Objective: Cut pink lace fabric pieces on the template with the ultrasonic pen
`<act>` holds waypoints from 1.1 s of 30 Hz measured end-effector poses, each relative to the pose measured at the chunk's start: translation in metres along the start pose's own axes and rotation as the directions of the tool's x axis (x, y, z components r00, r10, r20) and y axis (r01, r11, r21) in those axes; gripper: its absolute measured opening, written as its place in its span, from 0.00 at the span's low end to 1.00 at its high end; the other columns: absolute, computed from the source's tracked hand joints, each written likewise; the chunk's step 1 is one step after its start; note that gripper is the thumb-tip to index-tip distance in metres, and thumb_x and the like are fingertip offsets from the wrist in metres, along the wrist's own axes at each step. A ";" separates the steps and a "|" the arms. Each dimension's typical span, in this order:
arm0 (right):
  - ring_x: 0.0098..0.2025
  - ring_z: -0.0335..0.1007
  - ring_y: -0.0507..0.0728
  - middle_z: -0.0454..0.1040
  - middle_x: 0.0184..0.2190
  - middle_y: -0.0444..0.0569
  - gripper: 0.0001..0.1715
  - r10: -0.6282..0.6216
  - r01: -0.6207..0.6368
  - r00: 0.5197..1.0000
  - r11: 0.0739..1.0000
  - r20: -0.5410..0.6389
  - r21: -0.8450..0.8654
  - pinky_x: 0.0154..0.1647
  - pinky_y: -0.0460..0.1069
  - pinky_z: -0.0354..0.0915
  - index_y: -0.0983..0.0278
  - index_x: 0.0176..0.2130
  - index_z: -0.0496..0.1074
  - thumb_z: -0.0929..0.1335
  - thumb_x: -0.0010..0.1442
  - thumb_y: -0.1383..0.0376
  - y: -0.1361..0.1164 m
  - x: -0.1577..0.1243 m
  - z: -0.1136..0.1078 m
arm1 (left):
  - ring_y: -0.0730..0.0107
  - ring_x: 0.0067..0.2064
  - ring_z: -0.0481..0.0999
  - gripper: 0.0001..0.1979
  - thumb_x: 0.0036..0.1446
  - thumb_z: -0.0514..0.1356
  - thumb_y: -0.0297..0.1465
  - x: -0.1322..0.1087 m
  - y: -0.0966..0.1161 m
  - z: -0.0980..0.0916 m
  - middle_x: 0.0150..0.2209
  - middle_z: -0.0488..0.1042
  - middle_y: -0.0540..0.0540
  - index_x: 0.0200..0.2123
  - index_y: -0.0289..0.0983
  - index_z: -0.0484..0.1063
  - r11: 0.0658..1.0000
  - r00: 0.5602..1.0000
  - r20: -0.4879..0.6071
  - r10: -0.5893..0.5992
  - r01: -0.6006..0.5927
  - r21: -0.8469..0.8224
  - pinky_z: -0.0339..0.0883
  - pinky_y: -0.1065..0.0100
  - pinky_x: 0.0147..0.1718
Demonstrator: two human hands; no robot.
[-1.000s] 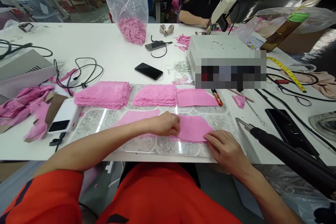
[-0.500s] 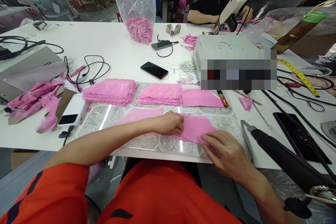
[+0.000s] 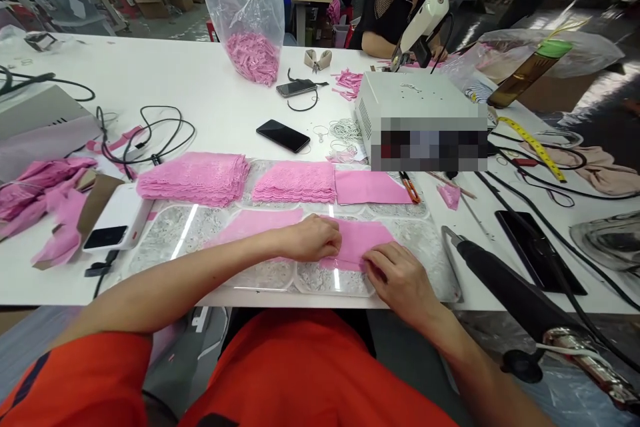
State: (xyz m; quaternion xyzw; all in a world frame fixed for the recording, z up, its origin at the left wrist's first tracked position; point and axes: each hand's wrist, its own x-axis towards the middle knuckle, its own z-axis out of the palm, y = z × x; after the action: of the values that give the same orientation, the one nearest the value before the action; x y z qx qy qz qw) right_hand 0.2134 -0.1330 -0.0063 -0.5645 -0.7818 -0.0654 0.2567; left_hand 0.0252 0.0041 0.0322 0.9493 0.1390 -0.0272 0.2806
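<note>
Pink fabric piece point(image 3: 357, 237) lies flat on the clear lace-patterned mat point(image 3: 200, 233) at the near edge of the white table point(image 3: 210, 90), right in front of the person. The left hand point(image 3: 313, 238) rests on its left edge, loosely curled with the knuckles up (whether the fingertips pinch the cloth or only press it cannot be told). The right hand point(image 3: 397, 278) lies open on its lower right edge, palm down and fingers close together.

The step in hand looks like smoothing and squaring this one piece on the mat. By my reading, the next move calls for both hands to keep the edges pinned so the thin cloth does not crease or slide.

A second loose pink piece point(image 3: 255, 221) lies just beside it, partly under the left forearm, so two lie in the front row. Behind them sit three stacks: two of pink lace point(image 3: 195, 177) point(image 3: 295, 181) and one of plain pink cloth point(image 3: 370, 185). Orange snips point(image 3: 410, 188) lie just right of the plain stack. Farther out are three dark phones point(image 3: 283, 135) point(image 3: 296, 87) point(image 3: 537, 250), one grey box machine point(image 3: 415, 97), one black-handled tool point(image 3: 500, 280) and one clear bag of pink scraps point(image 3: 250, 47).
</note>
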 end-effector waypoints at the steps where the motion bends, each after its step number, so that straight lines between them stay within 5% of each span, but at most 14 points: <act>1: 0.33 0.68 0.55 0.74 0.29 0.48 0.09 0.006 -0.006 1.000 1.000 -0.006 0.003 0.36 0.50 0.62 0.63 0.33 0.72 0.64 0.63 0.71 0.000 -0.001 -0.001 | 0.71 0.35 0.70 0.07 0.60 0.59 0.25 0.000 0.000 0.000 0.31 0.72 0.50 0.28 0.35 0.72 1.000 1.000 -0.002 -0.005 0.005 -0.002 0.60 0.71 0.38; 5: 0.34 0.69 0.54 0.75 0.29 0.48 0.09 0.011 -0.011 1.000 1.000 -0.018 0.022 0.36 0.50 0.63 0.63 0.34 0.72 0.64 0.62 0.72 0.000 0.001 -0.001 | 0.68 0.35 0.71 0.09 0.57 0.65 0.36 0.000 0.003 0.001 0.33 0.73 0.49 0.33 0.36 0.73 0.999 0.999 -0.011 -0.031 0.031 0.021 0.60 0.68 0.38; 11: 0.34 0.70 0.54 0.75 0.30 0.48 0.08 0.016 -0.016 1.000 1.000 -0.025 0.017 0.38 0.50 0.65 0.62 0.35 0.72 0.64 0.62 0.72 0.003 0.002 -0.008 | 0.68 0.36 0.72 0.06 0.57 0.62 0.25 0.002 0.004 0.004 0.31 0.72 0.50 0.27 0.35 0.72 0.997 0.998 -0.009 -0.057 0.057 0.060 0.58 0.68 0.38; 18: 0.34 0.70 0.54 0.75 0.31 0.48 0.07 0.008 -0.010 0.999 0.999 0.030 0.046 0.37 0.50 0.66 0.62 0.36 0.71 0.65 0.62 0.71 0.004 -0.007 -0.014 | 0.66 0.40 0.72 0.04 0.51 0.68 0.27 -0.002 0.003 0.001 0.35 0.74 0.49 0.32 0.37 0.76 0.999 1.000 0.019 -0.022 0.022 0.041 0.59 0.68 0.42; 33: 0.36 0.72 0.54 0.76 0.32 0.48 0.08 0.021 -0.025 0.999 0.996 0.045 0.087 0.38 0.50 0.69 0.62 0.38 0.73 0.65 0.63 0.71 0.007 -0.010 -0.012 | 0.71 0.34 0.71 0.08 0.59 0.61 0.25 -0.003 -0.002 0.004 0.32 0.72 0.49 0.29 0.37 0.78 0.999 0.999 -0.027 0.036 -0.036 0.032 0.61 0.70 0.38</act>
State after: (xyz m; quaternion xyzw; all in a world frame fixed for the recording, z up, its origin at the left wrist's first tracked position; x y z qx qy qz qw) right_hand 0.2263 -0.1440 -0.0020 -0.5628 -0.7829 -0.0157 0.2648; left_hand 0.0216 0.0030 0.0282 0.9563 0.1253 -0.0114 0.2641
